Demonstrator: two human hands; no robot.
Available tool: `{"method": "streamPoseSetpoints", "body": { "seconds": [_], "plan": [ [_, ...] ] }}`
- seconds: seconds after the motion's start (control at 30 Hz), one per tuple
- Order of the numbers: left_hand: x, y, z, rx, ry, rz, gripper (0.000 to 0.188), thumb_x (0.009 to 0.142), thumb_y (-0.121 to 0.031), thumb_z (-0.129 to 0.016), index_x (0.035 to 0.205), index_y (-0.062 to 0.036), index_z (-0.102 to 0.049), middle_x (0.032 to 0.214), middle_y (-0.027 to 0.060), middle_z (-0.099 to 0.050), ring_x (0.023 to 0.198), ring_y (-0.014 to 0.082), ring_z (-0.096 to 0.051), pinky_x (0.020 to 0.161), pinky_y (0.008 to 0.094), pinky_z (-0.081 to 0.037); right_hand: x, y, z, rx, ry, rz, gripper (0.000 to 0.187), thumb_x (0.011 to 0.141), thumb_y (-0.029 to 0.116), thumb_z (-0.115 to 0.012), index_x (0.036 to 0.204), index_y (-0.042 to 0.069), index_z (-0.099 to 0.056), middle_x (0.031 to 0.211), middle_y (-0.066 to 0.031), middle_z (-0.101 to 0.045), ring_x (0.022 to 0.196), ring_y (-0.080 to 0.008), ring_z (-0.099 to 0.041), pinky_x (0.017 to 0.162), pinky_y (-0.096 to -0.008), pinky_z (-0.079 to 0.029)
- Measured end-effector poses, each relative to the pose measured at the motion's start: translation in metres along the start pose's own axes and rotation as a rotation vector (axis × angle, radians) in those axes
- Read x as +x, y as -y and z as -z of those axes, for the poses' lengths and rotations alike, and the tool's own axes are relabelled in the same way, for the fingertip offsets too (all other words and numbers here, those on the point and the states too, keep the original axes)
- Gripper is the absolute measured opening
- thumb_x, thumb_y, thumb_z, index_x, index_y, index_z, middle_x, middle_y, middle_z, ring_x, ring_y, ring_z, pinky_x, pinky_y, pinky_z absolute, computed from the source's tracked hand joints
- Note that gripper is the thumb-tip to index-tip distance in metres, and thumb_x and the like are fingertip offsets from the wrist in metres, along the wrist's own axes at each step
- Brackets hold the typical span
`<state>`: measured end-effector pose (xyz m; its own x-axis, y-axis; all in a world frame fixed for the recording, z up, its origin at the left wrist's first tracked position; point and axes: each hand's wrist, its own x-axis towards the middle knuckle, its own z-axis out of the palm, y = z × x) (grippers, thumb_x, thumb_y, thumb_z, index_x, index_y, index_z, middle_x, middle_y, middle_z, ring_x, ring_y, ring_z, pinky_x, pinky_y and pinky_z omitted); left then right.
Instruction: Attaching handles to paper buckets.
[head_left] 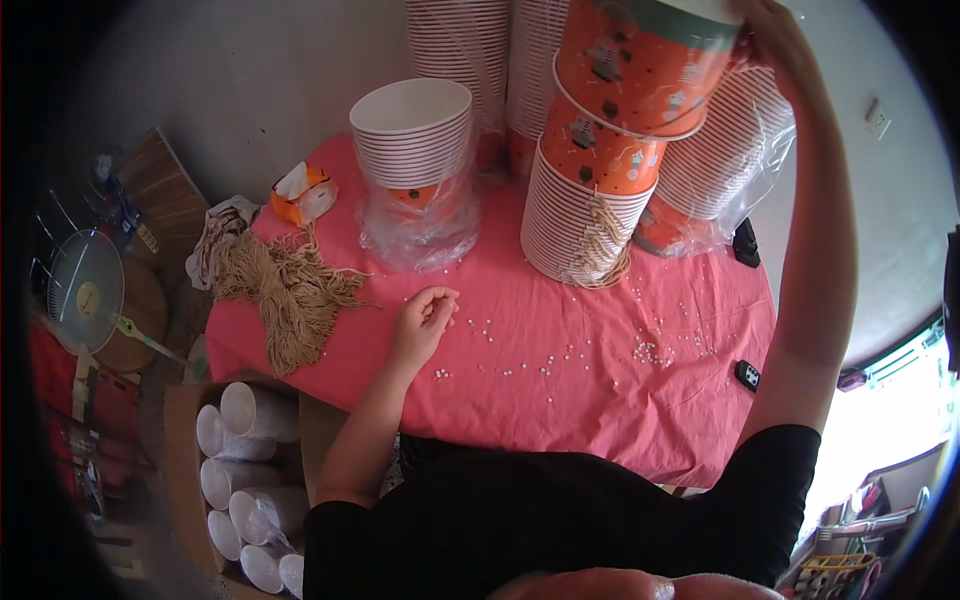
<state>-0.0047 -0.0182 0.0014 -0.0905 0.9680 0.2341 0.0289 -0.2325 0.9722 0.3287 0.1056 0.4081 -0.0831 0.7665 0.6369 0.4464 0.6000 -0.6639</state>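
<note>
My right arm reaches up to the far right, where my right hand [768, 42] grips the upper side of an orange paper bucket [640, 65] with a green band and small printed figures. Its fingers are partly hidden behind the bucket. Below it, more orange buckets stand nested in a tall stack [585, 215], with tan cords [600, 240] hanging down its front. My left hand [428, 318] rests over the pink tablecloth with its fingers curled together; whether anything small is in them is hidden. Small white beads [508, 372] lie scattered beside it.
A heap of tan cords [290, 300] and an orange-and-white packet [303, 193] lie at the left. Plastic-wrapped white buckets [412, 130] stand at the back. A cardboard box [182, 430] of clear plastic cups sits at the lower left, with a fan [88, 290] beyond.
</note>
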Motion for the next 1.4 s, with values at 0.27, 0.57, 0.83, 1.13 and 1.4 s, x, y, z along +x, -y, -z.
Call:
{"method": "streamPoseSetpoints", "body": {
  "seconds": [0.27, 0.57, 0.83, 1.13, 1.4],
  "plan": [
    [-0.001, -0.002, -0.004, 0.099, 0.004, -0.045, 0.012, 0.094, -0.006, -0.059, 0.102, 0.0014, -0.064, 0.081, 0.0031, -0.065, 0.068, 0.0063, -0.06, 0.062, 0.0212, -0.049, 0.039, -0.069, -0.012, -0.309, 0.264, -0.25, 0.033, 0.096, 0.027, -0.044, 0.101, 0.0, -0.062, 0.073, -0.011, -0.065, 0.058, -0.0166, -0.064, 0.055, -0.0312, -0.056],
    [-0.006, -0.004, -0.004, 0.319, 0.028, -0.172, 0.011, 0.09, -0.004, -0.062, 0.101, -0.0016, -0.065, 0.088, 0.0077, -0.067, 0.072, 0.0132, -0.063, 0.066, 0.0257, -0.05, 0.006, -0.089, -0.039, -0.31, 0.364, -0.392, 0.033, 0.096, 0.028, -0.041, 0.109, 0.004, -0.06, 0.056, -0.0081, -0.055, 0.041, -0.0183, -0.057, 0.038, -0.0331, -0.051],
    [-0.002, -0.017, -0.009, 0.436, 0.062, -0.181, 0.011, 0.09, -0.006, -0.063, 0.1, -0.0028, -0.065, 0.087, 0.0079, -0.066, 0.069, 0.0154, -0.062, 0.061, 0.027, -0.048, -0.001, -0.094, -0.029, -0.282, 0.373, -0.382, 0.037, 0.096, 0.03, -0.039, 0.118, 0.008, -0.058, 0.054, -0.005, -0.051, 0.041, -0.0154, -0.053, 0.037, -0.0309, -0.048],
    [-0.006, -0.02, -0.004, 0.477, 0.056, -0.217, 0.01, 0.088, -0.004, -0.063, 0.099, -0.0037, -0.065, 0.085, 0.0079, -0.064, 0.068, 0.0172, -0.062, 0.06, 0.0283, -0.048, 0.001, -0.107, -0.035, -0.387, 0.205, -0.216, 0.036, 0.096, 0.036, -0.043, 0.1, 0.005, -0.061, 0.069, -0.0116, -0.062, 0.052, -0.0218, -0.062, 0.045, -0.0336, -0.051],
    [-0.006, -0.019, -0.002, 0.51, 0.051, -0.261, 0.009, 0.088, -0.007, -0.063, 0.096, -0.005, -0.064, 0.081, 0.0094, -0.064, 0.069, 0.0225, -0.063, 0.062, 0.0321, -0.05, -0.027, -0.038, -0.093, -0.668, -0.133, 0.687, 0.012, 0.091, 0.017, -0.062, 0.099, 0.01, -0.066, 0.087, -0.0094, -0.069, 0.077, -0.0236, -0.07, 0.067, -0.0333, -0.053]
  ]
}}
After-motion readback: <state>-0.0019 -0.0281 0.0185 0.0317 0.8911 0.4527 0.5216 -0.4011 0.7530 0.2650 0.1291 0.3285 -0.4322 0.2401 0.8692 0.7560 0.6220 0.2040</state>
